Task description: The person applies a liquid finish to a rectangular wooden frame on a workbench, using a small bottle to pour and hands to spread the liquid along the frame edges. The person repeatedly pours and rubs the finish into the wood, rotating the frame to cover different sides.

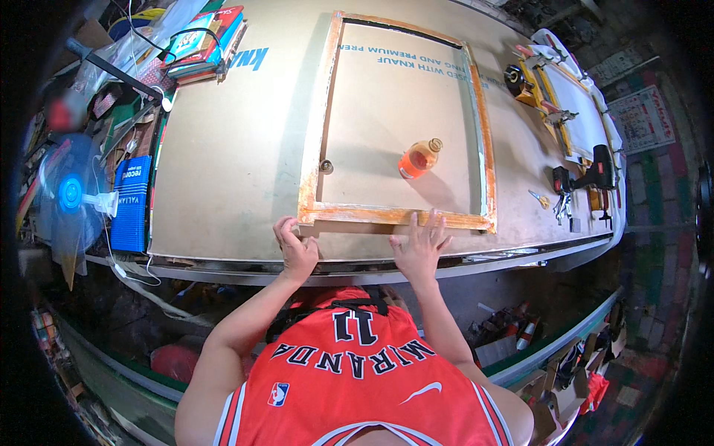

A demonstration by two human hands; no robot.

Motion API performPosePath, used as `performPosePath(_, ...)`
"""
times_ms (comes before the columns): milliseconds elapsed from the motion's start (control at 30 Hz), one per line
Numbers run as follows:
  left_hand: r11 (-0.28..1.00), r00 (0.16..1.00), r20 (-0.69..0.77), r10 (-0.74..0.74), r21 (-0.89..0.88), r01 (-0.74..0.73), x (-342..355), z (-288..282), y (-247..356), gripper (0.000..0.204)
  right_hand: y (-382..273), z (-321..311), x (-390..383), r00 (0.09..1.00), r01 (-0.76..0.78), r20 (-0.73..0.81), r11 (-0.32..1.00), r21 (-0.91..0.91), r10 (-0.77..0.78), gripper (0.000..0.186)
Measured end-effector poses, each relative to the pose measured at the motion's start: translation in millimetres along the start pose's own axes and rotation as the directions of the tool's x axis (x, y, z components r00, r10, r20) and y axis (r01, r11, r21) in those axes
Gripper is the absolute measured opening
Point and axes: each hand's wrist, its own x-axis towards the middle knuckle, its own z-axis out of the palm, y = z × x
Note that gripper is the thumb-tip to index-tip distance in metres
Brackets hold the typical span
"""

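Observation:
A rectangular wooden frame [304, 160] with worn, orange-brown paint patches lies flat on the board-topped table. At its near left corner is my left hand [296, 251], fingers curled in; whether anything is pinched in them is hidden. My right hand [420, 251] is spread, its fingertips lying on the frame's near rail, right of the middle. Inside the frame stands a clear bottle [422, 157] with orange liquid and no cap visible. A small round metal piece [326, 167] sits by the inner edge of the left rail.
On the right lie a cordless drill [595, 171], scissors [541, 198], and a yellow-framed piece with clamps [535, 93]. Stacked books [204, 44] occupy the far left. A blue box [132, 201] and a fan [71, 192] stand beyond the table's left edge. A lower shelf [587, 327] runs below.

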Motion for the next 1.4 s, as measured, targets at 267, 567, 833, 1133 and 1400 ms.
performPosePath(267, 0.983, 0.993, 0.06, -0.101, 0.158, 0.091, 18, 8, -2, 0.081, -79, 17, -3, 0.969, 0.233, 0.046, 0.964, 0.131, -0.241, 0.083)
performPosePath(567, 0.962, 0.99, -0.011, -0.142, 0.232, 0.141, 24, 16, -16, 0.083, -41, 13, 11, 0.999, 0.049, -0.01, 0.999, 0.022, -0.049, 0.085)
performPosePath(833, 0.969, 0.992, -0.005, -0.126, 0.211, 0.124, 25, 16, -17, 0.083, -92, 13, -8, 0.969, 0.212, 0.101, 0.968, 0.134, -0.226, 0.087)
performPosePath(1133, 0.97, 0.991, -0.008, -0.131, 0.204, 0.129, 23, 16, -18, 0.083, -52, 15, 14, 0.999, 0.006, 0.042, 1.0, 0.005, -0.006, 0.089)
performPosePath(1400, 0.969, 0.991, -0.015, -0.13, 0.211, 0.13, 23, 17, -17, 0.084, -63, 8, 25, 0.999, 0.031, -0.01, 0.996, 0.085, -0.03, 0.087)
